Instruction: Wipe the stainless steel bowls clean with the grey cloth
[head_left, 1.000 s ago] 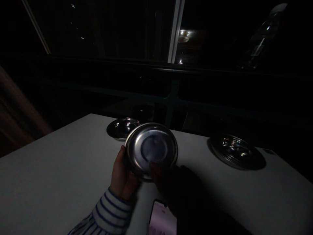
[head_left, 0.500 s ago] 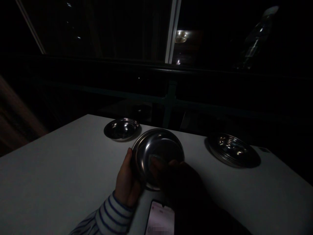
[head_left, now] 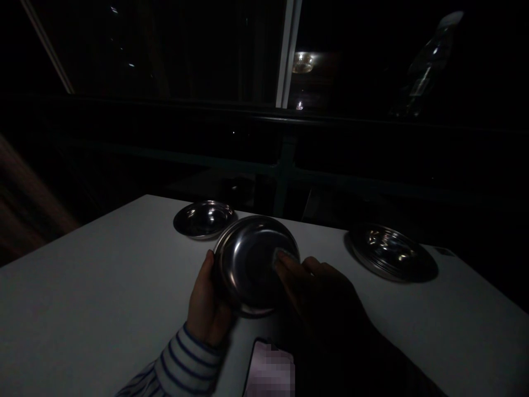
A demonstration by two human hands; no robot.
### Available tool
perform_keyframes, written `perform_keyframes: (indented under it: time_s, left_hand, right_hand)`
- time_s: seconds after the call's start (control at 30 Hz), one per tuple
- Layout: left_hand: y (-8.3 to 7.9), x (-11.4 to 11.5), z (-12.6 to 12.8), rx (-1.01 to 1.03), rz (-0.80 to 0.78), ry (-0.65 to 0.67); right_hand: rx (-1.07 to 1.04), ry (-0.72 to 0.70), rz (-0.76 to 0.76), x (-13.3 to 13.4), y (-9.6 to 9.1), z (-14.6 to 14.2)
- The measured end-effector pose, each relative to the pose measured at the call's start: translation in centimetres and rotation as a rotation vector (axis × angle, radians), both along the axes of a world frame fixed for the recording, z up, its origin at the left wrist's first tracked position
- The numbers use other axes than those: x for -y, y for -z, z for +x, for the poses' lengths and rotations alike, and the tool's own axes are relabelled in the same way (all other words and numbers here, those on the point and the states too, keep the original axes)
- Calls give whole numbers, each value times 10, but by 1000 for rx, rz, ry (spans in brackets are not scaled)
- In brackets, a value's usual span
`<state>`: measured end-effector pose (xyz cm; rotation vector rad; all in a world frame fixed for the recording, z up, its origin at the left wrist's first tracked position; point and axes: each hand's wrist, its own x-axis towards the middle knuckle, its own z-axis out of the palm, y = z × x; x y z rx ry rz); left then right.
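Observation:
A shiny metal dish (head_left: 252, 270) is tilted above the table, its rounded underside seeming to face me. My left hand (head_left: 209, 303), coming from a striped sleeve, grips its left rim with the thumb up along the edge. Dark and partly in shadow, my right hand (head_left: 318, 286) reaches over the dish's right side. Its fingertips press a small pale cloth-like piece (head_left: 276, 258) against the metal; most of that piece is hidden under the fingers. Below the dish, a lit phone (head_left: 268, 369) lies on the table, partly covered by the right arm's shadowed shape.
On the white table (head_left: 103, 286), another metal dish (head_left: 204, 219) sits at the back left. A stack of metal dishes (head_left: 392, 253) stands at the right. Beyond the table are a dark rail (head_left: 285, 160), a window frame (head_left: 285, 55) and a clear bottle (head_left: 430, 63).
My right hand has slid rightward across the dish from its middle to its right side, the pale piece under its fingertips. The dish and my left hand have shifted slightly left.

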<state>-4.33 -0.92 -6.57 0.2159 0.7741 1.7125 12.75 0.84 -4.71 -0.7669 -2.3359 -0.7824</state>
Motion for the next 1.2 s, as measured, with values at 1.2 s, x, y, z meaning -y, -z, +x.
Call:
perform_keyframes:
  time_s: [1.2]
  left_hand:
    - [6,-2,3,39,-96,141]
  right_hand:
    - [27,-29,-82,12,27,-20]
